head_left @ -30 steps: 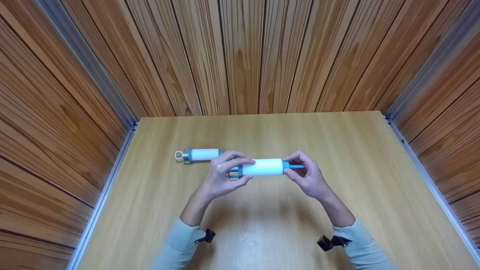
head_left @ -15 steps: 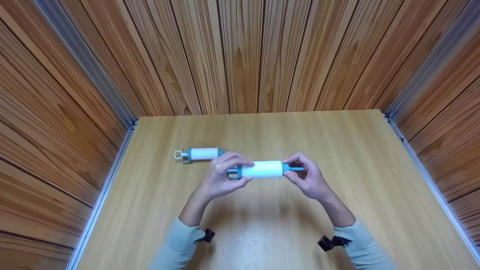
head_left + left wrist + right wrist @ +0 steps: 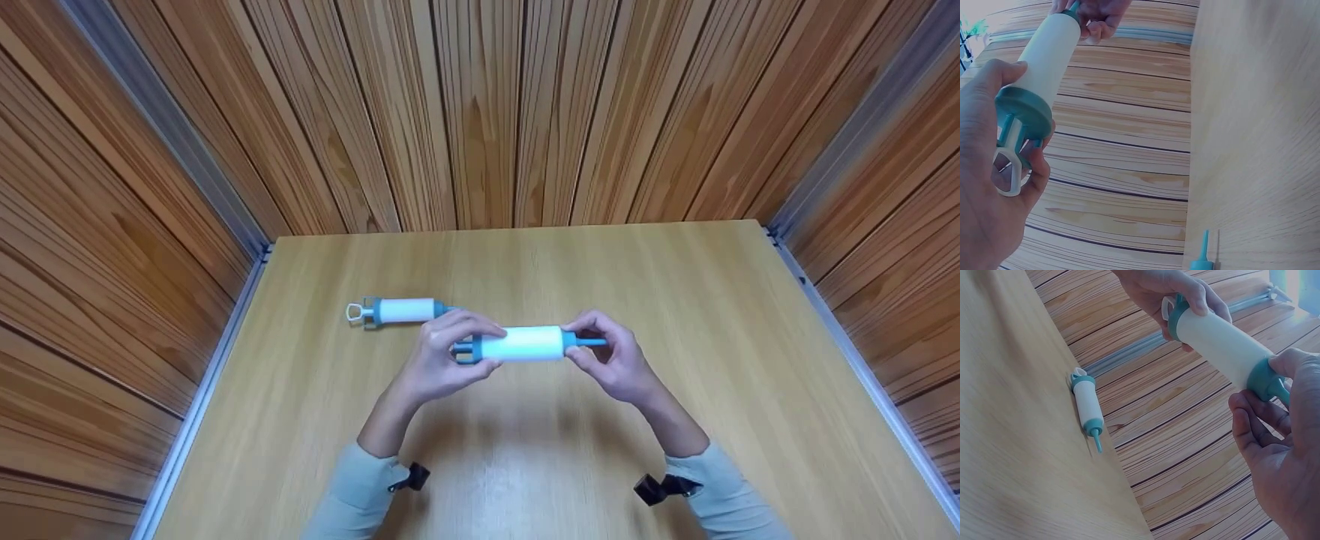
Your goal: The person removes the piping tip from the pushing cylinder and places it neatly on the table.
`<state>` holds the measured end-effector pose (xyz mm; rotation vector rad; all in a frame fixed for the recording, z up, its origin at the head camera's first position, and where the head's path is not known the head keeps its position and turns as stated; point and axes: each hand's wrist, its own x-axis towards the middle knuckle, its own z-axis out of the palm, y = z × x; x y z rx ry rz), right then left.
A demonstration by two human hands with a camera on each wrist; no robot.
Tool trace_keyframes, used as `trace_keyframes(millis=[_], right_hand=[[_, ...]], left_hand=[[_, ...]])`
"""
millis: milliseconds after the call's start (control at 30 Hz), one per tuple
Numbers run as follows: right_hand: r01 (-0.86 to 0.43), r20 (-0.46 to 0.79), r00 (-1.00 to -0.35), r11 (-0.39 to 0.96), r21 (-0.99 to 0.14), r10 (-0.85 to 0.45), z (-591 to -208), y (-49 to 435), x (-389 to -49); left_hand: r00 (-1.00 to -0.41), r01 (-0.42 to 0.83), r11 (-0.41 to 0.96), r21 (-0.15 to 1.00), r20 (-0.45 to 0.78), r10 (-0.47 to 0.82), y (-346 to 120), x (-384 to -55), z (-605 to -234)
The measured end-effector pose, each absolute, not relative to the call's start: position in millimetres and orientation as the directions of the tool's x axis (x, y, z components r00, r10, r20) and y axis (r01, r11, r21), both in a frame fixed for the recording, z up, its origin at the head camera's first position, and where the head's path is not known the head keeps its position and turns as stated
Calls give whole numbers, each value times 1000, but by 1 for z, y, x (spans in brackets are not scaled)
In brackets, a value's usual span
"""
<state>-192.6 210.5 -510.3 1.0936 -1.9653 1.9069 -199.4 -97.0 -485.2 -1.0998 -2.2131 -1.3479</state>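
Note:
A balloon hand pump [image 3: 523, 343], a white cylinder with teal end caps, lies crosswise between both hands above the table. My left hand [image 3: 448, 356] grips its handle end, thumb and fingers on opposite sides of the barrel beside the teal collar. In the left wrist view, the pump's white loop handle [image 3: 1009, 171] shows pushed in close to the collar, near the palm. My right hand [image 3: 616, 361] pinches the teal cap [image 3: 1264, 378] at the nozzle end, with the thin nozzle pointing right past the fingers.
A second, similar pump [image 3: 406, 310] lies on the wooden table [image 3: 675, 285] behind the left hand, handle to the left, its nozzle tip partly behind that hand. Wood-plank walls [image 3: 480, 112] with metal edge rails surround the table. Each sleeve carries a small black camera.
The held pump has come slightly nearer to me, and its nozzle end has dipped a little relative to the right fingers. Both hands keep their hold; the second pump stays put.

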Motion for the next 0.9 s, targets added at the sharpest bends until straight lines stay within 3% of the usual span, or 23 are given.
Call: trace_keyframes(millis=[900], right_hand=[[-634,626,-691,-112,-765,-362,-512,210,-192]], left_hand=[[-705,690,250,679,552,444,-98,-199,-485]])
